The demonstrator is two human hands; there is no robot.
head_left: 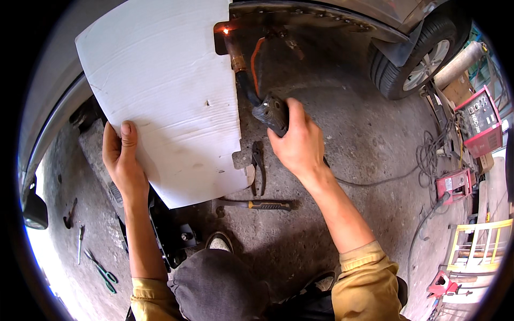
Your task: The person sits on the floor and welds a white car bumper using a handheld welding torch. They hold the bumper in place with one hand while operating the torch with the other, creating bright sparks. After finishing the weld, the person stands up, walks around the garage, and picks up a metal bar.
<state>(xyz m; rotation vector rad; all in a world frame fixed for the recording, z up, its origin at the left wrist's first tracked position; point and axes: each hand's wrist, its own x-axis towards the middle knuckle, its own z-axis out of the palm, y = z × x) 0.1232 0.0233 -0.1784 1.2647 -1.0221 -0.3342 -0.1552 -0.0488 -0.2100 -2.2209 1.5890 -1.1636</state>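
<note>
My left hand (124,160) grips the lower left edge of a large white cardboard sheet (166,96), thumb on top. The sheet is tilted up against the car's underside and hides what lies behind it. In my right hand (301,143) is a welding torch (274,113), with fingers wrapped round its black handle. Its copper-coloured nozzle (237,60) points up beside the sheet's right edge. A small bright orange-white glow shows at the nozzle's tip, by the car sill (326,20). An orange strip or hose (256,67) hangs right of the nozzle.
Pliers (259,167) and a hammer (267,204) lie on the concrete below the sheet. Scissors (99,267) and a screwdriver (81,243) are at the left. To the right stand a car wheel (415,60), a red welding machine (480,122), tangled cables (427,156) and a yellow frame (480,241).
</note>
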